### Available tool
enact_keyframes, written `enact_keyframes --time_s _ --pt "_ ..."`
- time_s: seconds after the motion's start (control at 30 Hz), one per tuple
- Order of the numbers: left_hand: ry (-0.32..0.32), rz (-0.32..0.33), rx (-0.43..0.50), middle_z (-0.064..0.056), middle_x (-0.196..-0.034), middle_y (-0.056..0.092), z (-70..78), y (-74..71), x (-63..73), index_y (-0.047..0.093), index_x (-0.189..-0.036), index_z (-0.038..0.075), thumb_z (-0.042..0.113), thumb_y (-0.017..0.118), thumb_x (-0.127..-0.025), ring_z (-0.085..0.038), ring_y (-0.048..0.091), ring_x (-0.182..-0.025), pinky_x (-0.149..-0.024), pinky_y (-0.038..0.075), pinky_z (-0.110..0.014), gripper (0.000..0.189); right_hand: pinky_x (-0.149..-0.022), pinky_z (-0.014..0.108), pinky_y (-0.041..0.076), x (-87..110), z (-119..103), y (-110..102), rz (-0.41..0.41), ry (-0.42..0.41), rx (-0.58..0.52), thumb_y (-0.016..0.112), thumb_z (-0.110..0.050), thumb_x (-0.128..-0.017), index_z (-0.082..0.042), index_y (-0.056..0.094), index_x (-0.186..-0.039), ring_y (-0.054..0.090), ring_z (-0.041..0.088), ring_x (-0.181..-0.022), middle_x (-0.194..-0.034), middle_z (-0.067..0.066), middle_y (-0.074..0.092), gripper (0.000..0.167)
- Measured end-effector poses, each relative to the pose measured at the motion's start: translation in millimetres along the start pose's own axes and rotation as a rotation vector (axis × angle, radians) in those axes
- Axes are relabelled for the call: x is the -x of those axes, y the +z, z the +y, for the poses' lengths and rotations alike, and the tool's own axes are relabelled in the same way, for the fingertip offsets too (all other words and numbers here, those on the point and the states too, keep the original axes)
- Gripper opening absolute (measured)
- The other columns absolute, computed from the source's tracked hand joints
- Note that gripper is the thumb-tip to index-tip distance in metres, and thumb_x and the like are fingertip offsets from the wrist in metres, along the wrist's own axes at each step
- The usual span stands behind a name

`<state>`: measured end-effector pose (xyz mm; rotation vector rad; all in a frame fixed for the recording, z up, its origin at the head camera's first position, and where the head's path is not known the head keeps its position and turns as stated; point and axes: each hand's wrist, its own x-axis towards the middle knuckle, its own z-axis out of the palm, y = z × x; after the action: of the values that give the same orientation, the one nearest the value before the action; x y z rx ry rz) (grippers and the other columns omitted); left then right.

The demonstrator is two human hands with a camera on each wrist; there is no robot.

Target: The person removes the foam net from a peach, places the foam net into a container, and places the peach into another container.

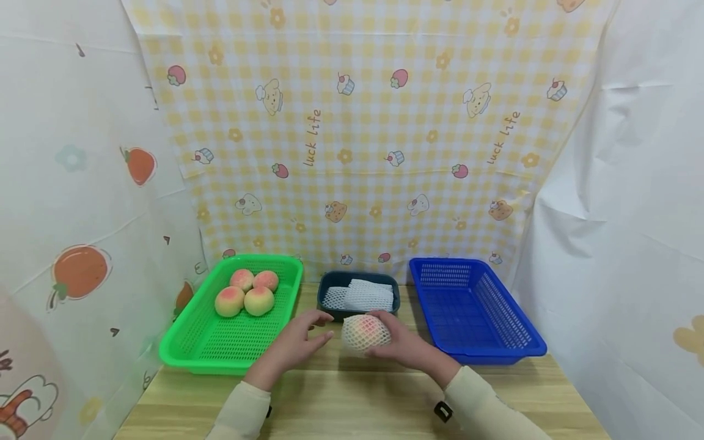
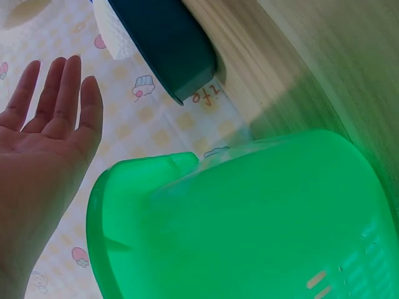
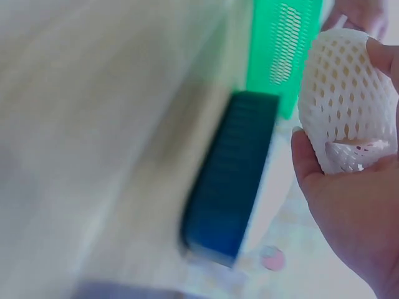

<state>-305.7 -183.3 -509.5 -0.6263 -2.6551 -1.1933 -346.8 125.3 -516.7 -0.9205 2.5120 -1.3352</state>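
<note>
A peach [image 1: 367, 332] wrapped in a white foam net [image 3: 340, 87] is gripped by my right hand [image 1: 404, 343], its thumb and fingers curled round the right side. Just left of the peach, my left hand [image 1: 299, 342] holds nothing; its fingers look straight in the left wrist view and there is a gap between it and the net. Behind both hands stands a dark teal box [image 1: 326, 281] with several flattened white foam nets [image 1: 370, 296] in it. Several pink and yellow peaches [image 1: 258, 300] sit together in the green basket [image 1: 181, 342] on the left.
A blue basket [image 1: 528, 342] stands on the right of the wooden table [image 1: 352, 403]; no fruit shows in it. A checked cloth [image 1: 352, 183] hangs behind, and pale printed sheets [image 1: 110, 201] close in both sides.
</note>
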Motion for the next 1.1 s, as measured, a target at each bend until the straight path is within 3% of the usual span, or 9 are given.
enact_keyframes --time_s 0.33,0.63,0.77,0.93,1.1 --pt "-0.001 0.087 0.092 0.002 -0.124 0.072 3.8 -6.4 -3.6 0.074 -0.121 0.021 0.021 0.075 -0.108 -0.025 0.069 -0.122 -0.108 0.054 -0.061 0.013 -0.098 0.046 0.057 4.5 -36 -27 0.046 -0.021 -0.017 0.091 -0.035 -0.095 -0.019 0.049 -0.164 0.064 0.027 -0.124 -0.152 0.008 0.057 0.082" --pt "0.015 0.100 0.187 0.006 -0.116 0.073 14.4 -10.3 -5.5 0.075 -0.119 0.021 0.023 0.078 -0.106 -0.016 0.069 -0.111 -0.103 0.058 -0.054 0.013 -0.102 0.046 0.055 3.5 -44 -34 0.046 -0.070 -0.009 0.089 -0.033 -0.097 -0.024 0.050 -0.162 0.063 0.025 -0.126 -0.152 0.004 0.057 0.077" --pt "0.033 0.098 0.216 -0.002 -0.116 0.074 18.6 -9.9 -6.5 0.075 -0.120 0.018 0.021 0.079 -0.106 -0.018 0.070 -0.108 -0.101 0.058 -0.057 0.015 -0.102 0.044 0.054 3.9 -43 -32 0.029 -0.091 -0.011 0.088 -0.031 -0.098 -0.023 0.051 -0.161 0.061 0.024 -0.126 -0.151 0.004 0.058 0.075" --pt "0.074 0.070 0.239 -0.003 -0.117 0.074 21.4 -7.8 -6.8 0.075 -0.123 0.015 0.020 0.079 -0.105 -0.022 0.071 -0.107 -0.097 0.060 -0.047 0.019 -0.105 0.043 0.053 4.7 -47 -29 0.008 -0.112 -0.013 0.088 -0.031 -0.098 -0.023 0.052 -0.161 0.060 0.024 -0.129 -0.153 0.003 0.058 0.073" --pt "0.140 0.030 0.345 -0.005 -0.125 0.074 21.2 -5.5 -8.1 0.074 -0.129 0.012 0.015 0.081 -0.104 -0.033 0.073 -0.114 -0.102 0.060 -0.053 0.027 -0.107 0.044 0.053 4.6 -49 -28 -0.013 -0.103 -0.041 0.089 -0.031 -0.097 -0.029 0.052 -0.160 0.060 0.023 -0.132 -0.155 -0.001 0.056 0.073"
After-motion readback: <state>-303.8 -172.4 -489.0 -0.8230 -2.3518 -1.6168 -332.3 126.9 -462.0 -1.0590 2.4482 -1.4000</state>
